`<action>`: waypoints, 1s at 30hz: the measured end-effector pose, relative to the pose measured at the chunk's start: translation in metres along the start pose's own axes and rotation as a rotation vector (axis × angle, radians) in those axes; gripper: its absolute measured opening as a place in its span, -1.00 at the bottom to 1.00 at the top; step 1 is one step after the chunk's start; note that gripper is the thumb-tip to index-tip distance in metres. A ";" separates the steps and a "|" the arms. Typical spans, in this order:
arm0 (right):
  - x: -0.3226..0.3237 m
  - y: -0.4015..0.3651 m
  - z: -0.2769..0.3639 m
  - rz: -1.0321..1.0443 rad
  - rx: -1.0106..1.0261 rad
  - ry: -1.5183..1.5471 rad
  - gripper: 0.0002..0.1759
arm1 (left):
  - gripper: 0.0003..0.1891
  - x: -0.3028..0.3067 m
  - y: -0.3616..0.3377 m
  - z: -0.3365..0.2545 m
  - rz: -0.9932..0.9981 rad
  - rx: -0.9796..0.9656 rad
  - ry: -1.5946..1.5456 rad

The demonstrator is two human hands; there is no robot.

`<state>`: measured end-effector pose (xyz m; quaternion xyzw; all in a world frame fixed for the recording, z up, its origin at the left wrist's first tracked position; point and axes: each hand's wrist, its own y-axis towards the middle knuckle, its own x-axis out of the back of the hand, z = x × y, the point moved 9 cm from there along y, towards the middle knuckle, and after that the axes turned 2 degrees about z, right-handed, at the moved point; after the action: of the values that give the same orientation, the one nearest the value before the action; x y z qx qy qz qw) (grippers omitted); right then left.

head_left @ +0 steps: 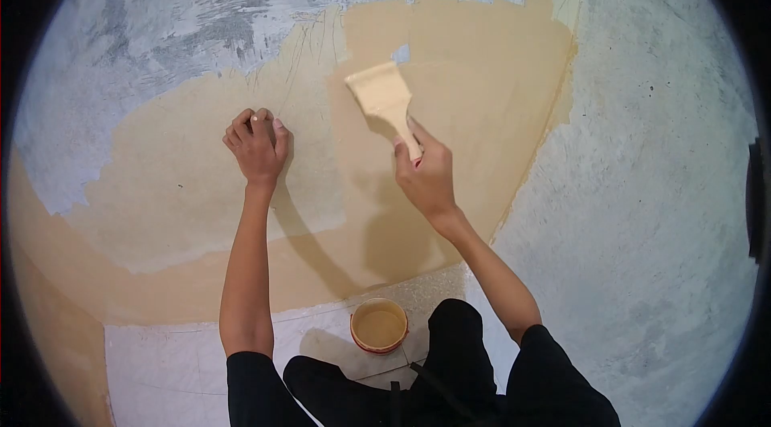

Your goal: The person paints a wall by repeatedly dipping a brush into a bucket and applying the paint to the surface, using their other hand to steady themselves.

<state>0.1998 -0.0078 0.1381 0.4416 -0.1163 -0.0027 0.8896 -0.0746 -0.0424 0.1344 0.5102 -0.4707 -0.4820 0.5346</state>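
A wide brush [384, 94] coated in beige paint is held by its handle in my right hand [430, 178], its bristle end tilted up and left before the wall. My left hand [260, 146] is raised near the lighter, paler part of the wall [193, 178], fingers curled; whether anything is in them is too small to tell. Darker beige paint [482, 90] covers the wall around and behind the brush. Between my knees and the wall's foot stands a round bucket [379, 325] with beige paint inside.
Grey-white bare wall [626, 186] lies to the right, and a scratched grey band [201, 10] runs along the top. Pale floor tiles [169, 363] are below. A dark object [755, 201] is at the far right edge. My black-clothed knees flank the bucket.
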 end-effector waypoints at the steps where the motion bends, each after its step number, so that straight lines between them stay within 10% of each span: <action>1: 0.008 -0.001 0.002 -0.049 -0.007 0.009 -0.55 | -0.82 0.000 0.000 0.000 -0.005 -0.005 -0.002; 30: 0.026 0.051 0.008 -0.066 0.078 -0.088 -0.66 | -0.79 -0.002 -0.007 0.003 0.015 -0.029 0.031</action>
<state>0.2188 0.0141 0.1887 0.4789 -0.1406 -0.0467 0.8653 -0.0777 -0.0409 0.1274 0.5061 -0.4590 -0.4770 0.5528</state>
